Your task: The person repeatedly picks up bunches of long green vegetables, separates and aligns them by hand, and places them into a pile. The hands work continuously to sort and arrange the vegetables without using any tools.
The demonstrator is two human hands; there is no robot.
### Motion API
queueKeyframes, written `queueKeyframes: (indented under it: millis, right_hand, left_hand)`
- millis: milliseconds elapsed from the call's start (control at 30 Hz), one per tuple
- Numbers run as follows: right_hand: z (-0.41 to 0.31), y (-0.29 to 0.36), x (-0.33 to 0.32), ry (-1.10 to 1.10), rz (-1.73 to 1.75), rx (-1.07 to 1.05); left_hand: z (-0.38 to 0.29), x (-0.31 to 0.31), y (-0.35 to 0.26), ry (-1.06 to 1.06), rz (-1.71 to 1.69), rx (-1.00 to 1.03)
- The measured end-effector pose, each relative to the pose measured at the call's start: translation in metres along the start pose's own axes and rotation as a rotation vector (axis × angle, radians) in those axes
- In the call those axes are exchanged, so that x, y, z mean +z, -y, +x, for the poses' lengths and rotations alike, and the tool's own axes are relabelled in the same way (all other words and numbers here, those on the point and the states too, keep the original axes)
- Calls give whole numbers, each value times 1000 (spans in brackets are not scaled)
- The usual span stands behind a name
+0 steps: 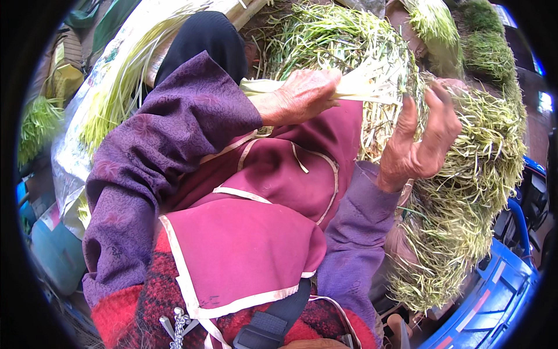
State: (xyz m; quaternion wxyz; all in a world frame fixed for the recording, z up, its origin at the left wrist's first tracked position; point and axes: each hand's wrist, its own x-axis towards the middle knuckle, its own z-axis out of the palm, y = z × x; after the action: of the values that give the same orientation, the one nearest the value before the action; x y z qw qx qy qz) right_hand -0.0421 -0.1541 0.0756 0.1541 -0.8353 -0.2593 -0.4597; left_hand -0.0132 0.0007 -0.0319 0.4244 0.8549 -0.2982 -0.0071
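My left hand (305,94) grips a small bunch of pale, whitish-green stalks (355,89), which look like blanched chives. The bunch lies crosswise above my lap, its ends fanning out to the right. Near those ends my right hand (420,135) is raised with its thumb and fingers apart, the fingertips darkened. I see nothing held in it. Behind both hands spreads a heap of loose green and straw-coloured leaves (322,37). A maroon apron (261,244) with white trim covers my front and lap, and purple patterned sleeves (139,144) cover my arms.
To the left, long yellow-green stalks (117,104) lie on a whitish plastic sheet (69,152). A deep pile of leafy stalks (462,187) rises at right, with green bundles (486,48) beyond it. A blue vehicle body (484,301) stands at lower right, a blue-green container (59,253) at lower left.
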Motion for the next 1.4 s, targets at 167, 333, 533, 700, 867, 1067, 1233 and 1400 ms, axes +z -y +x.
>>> queueKeyframes:
  millis: [167, 333, 533, 700, 867, 1067, 1233, 1400]
  right_hand:
    - [2, -9, 4, 470, -154, -128]
    - [-4, -14, -4, 631, -258, 53]
    - [-1, -38, -5, 738, 47, 201]
    - [-18, -39, -6, 654, 487, 564]
    - [-26, -37, -7, 550, 767, 808]
    - [-23, -49, -17, 679, 925, 1097]
    - [-28, -54, -14, 568, 988, 1165]
    - [-29, -53, -17, 773, 752, 1078]
  left_hand:
    - [-2, 8, 0, -41, 51, 40]
    - [-3, 10, -1, -17, 103, 33]
    - [-5, 9, -4, 40, 58, 53]
    - [-4, 10, -3, 106, 70, 53]
    - [-5, 12, 0, 146, 13, 73]
    - [-6, 13, 4, 176, -206, 99]
    - [-6, 15, 8, 153, -240, 143]
    - [-9, 23, 11, 94, -156, 254]
